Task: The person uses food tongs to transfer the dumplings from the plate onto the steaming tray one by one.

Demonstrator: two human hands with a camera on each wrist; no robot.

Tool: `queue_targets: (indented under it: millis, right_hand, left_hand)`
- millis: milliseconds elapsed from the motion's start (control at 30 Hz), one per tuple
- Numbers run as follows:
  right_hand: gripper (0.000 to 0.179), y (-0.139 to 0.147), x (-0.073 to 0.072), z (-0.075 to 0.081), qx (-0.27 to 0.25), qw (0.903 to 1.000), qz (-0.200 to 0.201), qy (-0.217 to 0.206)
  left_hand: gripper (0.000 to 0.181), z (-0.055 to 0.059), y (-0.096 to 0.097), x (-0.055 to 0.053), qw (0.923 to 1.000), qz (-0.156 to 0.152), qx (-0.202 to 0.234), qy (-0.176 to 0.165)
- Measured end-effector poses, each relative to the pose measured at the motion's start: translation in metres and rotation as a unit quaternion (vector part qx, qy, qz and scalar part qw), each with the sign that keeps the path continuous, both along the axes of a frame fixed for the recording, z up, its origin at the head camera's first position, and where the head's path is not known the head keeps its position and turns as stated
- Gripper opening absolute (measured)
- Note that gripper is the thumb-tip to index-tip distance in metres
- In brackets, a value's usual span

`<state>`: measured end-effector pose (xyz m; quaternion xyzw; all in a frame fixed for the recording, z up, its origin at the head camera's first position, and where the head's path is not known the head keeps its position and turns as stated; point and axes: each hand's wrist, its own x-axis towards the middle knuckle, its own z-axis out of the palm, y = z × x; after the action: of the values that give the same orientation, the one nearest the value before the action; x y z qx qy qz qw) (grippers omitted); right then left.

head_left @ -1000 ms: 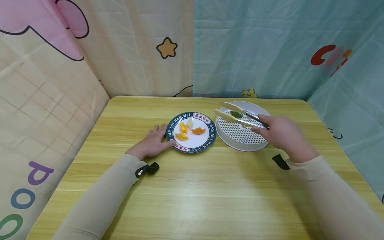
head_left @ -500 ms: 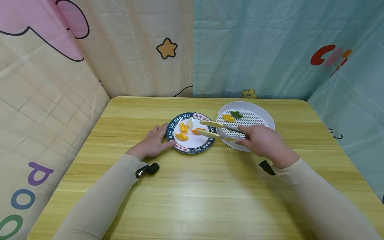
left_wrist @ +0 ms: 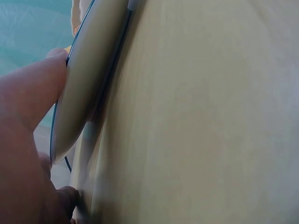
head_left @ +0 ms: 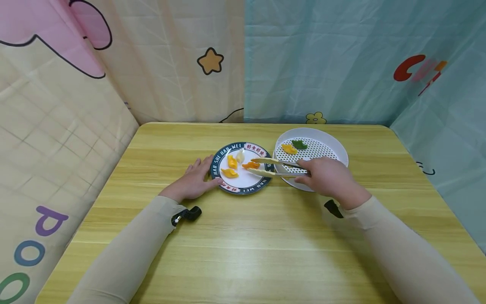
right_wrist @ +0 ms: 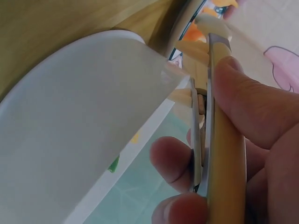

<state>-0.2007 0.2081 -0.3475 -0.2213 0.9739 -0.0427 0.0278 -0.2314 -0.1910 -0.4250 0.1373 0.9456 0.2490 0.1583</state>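
My left hand point(head_left: 193, 179) lies with fingers spread on the table at the left of a round plate point(head_left: 246, 191) with a dark blue lettered rim. Its thumb rests on that rim, as the left wrist view also shows. My right hand point(head_left: 329, 177) grips a pair of tongs point(head_left: 262, 173) with pale tips and metal arms. The tips are parted around an orange dumpling point(head_left: 249, 165) on the plate. Two yellow dumplings point(head_left: 229, 173) and a whitish dumpling point(head_left: 240, 157) lie left of it. In the right wrist view, the thumb and fingers wrap the tongs' handle point(right_wrist: 226, 158).
A white round steamer basket point(head_left: 338, 145) with a perforated bottom stands right of the plate, partly under my right hand. Inside it are a green dumpling point(head_left: 300, 145) and a yellow dumpling point(head_left: 289, 149). Printed curtains point(head_left: 303, 63) hang behind the wooden table point(head_left: 235, 245).
My right hand has moved left with the tongs, from over the steamer basket to the plate, and their tips now flank the orange dumpling. My left hand has stayed put.
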Motion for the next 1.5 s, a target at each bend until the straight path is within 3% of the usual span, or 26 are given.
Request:
queue_targets:
  millis: [367,700,1500]
  right_hand:
    - [0.031,0.0018,-0.0054,-0.0003,-0.006,0.9998,0.008,-0.018]
    - [0.035,0.0018,-0.0065,0.0008,-0.007,0.9997,0.006,-0.025]
    - [0.035,0.0023,-0.0056,-0.0021,-0.008,0.9998,0.017,-0.006]
  left_hand:
    - [0.101,-0.0006,-0.0012,0.0003,1.0,-0.004,0.004,0.0]
    - [0.101,-0.0003,-0.0012,-0.0001,1.0,-0.007,0.003,0.003]
    - [0.102,-0.0006,-0.0001,0.0,1.0,-0.006,0.004,0.004]
